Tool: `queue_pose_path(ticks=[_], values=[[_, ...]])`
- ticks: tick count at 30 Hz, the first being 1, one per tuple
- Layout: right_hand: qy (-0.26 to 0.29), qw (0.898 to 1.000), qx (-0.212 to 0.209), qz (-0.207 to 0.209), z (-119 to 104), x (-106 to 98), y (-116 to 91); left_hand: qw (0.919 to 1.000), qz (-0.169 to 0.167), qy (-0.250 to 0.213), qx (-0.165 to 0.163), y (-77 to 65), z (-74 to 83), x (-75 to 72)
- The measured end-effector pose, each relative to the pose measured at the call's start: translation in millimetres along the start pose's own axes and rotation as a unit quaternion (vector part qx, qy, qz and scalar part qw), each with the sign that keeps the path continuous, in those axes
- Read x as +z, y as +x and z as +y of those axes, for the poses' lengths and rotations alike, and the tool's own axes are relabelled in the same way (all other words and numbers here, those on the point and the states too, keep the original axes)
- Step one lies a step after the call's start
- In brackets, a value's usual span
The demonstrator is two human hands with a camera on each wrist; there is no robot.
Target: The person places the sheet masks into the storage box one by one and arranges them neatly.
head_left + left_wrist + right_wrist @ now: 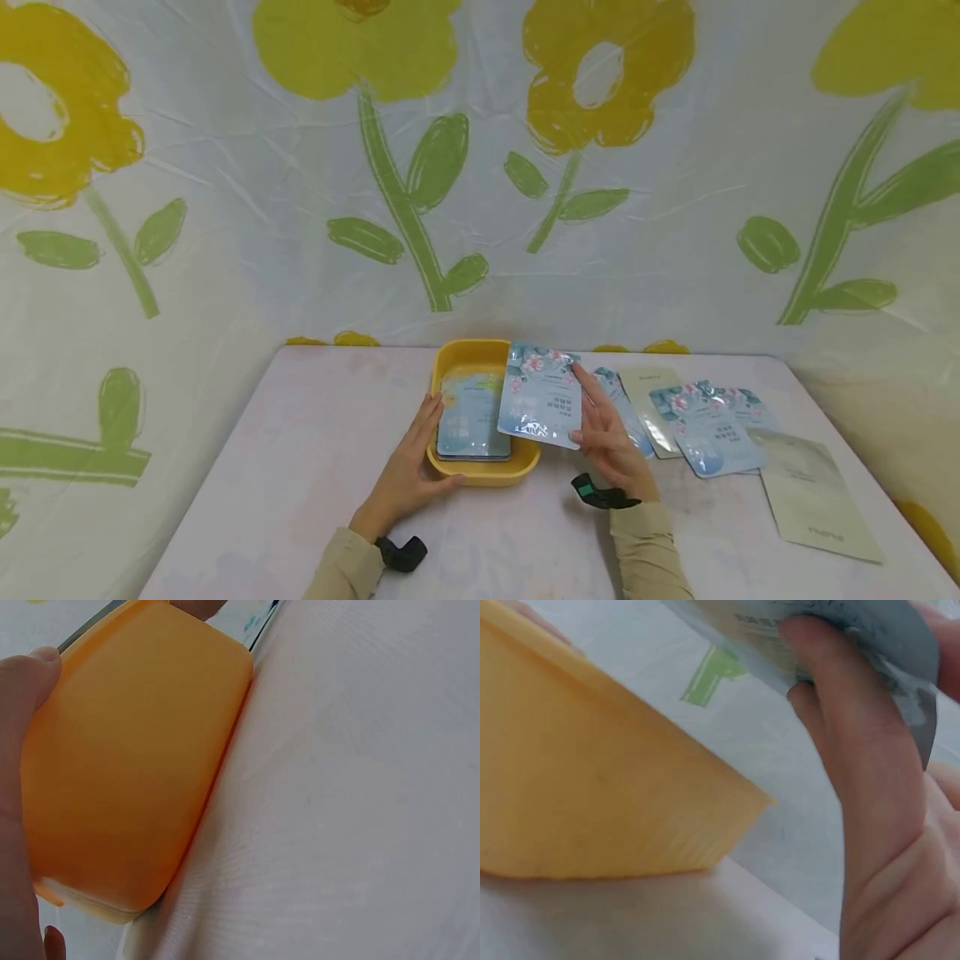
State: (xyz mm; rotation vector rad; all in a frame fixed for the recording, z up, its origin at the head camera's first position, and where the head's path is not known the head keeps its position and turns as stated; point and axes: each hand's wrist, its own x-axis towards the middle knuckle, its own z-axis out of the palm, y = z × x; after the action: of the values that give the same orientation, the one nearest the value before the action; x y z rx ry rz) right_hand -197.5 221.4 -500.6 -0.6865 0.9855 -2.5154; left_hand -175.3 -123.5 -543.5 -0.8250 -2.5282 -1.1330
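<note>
A yellow plastic bin [487, 475] stands on the table, with a stack of blue sheet mask packets [468, 425] lying inside. My left hand [412, 467] grips the near left of the bin, its thumb at the front rim and its fingers along the left side. In the left wrist view the thumb [34, 675] reaches the rim of the bin [135, 765]. My right hand [609, 442] pinches a blue floral sheet mask packet [543, 400] by its right side, thumb in front. This packet is raised, overlapping the bin's right rim in the head view.
Right of the bin lie more blue floral packets [716, 437], one partly behind my right hand. Two pale packets lie among them: one at the back [654, 400], another near the right table edge [817, 492]. A flower-printed cloth [637, 250] hangs behind the table.
</note>
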Motion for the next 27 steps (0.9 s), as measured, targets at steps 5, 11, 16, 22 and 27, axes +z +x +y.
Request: queue_pose_path(ticks=[5,11,16,22,27], values=[[-0.034,0.999,0.013,0.015,1,8,6,0.9999,0.001,0.004,-0.01,-1.9,-1.7,2.1],[-0.107,0.993,0.025,0.045,1,15,16,0.9999,0.004,0.001,-0.014,-1.9,-0.3,3.0],[-0.163,0.985,0.035,0.053,-1,20,25,0.9997,-0.003,-0.002,-0.024,-1.5,0.1,3.4],[-0.2,0.976,0.058,0.063,-1,31,34,0.9997,-0.005,-0.002,-0.025,-2.0,-1.3,3.9],[-0.224,0.968,0.082,0.082,1,39,42,0.9997,-0.007,-0.006,-0.022,-1.4,-0.9,2.5]])
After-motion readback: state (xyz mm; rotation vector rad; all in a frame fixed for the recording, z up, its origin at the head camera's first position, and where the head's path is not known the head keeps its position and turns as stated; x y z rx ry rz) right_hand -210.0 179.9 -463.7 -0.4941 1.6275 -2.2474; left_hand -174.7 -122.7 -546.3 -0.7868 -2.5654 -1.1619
